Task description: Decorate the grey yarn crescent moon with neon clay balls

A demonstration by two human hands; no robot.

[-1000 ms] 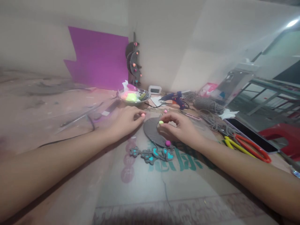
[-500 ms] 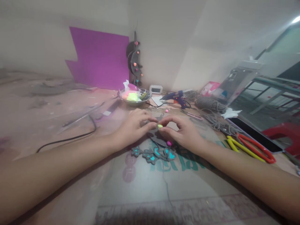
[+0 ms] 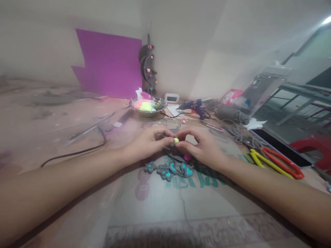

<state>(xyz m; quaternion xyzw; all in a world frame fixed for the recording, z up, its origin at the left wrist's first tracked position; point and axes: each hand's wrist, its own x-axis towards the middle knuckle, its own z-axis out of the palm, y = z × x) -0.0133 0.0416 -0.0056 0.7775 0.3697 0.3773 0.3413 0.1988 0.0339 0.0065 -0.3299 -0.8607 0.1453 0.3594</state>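
Note:
A small yellow ball, which looks like soft clay, sits between the fingertips of both hands. My left hand is closed in a pinch at its left side. From the right, the thumb and forefinger of my right hand pinch it too. Under the hands lies a dark grey disc, largely covered by the fingers. A magenta ball is at its lower right edge. Just in front is a grey cord ornament of flower and heart shapes with turquoise filling. The pink ball seen earlier at the left fingers is hidden.
Behind the hands stand a metal bowl of coloured clay, a small digital clock and a blue glue gun. A pink ball lies nearby. Grey yarn, a phone and red-and-yellow-handled tools are at right.
My left hand has moved right, from the disc's left side to the yellow ball, and its pink ball has gone from sight. My right hand stays nearly in place; more of the yellow ball shows.

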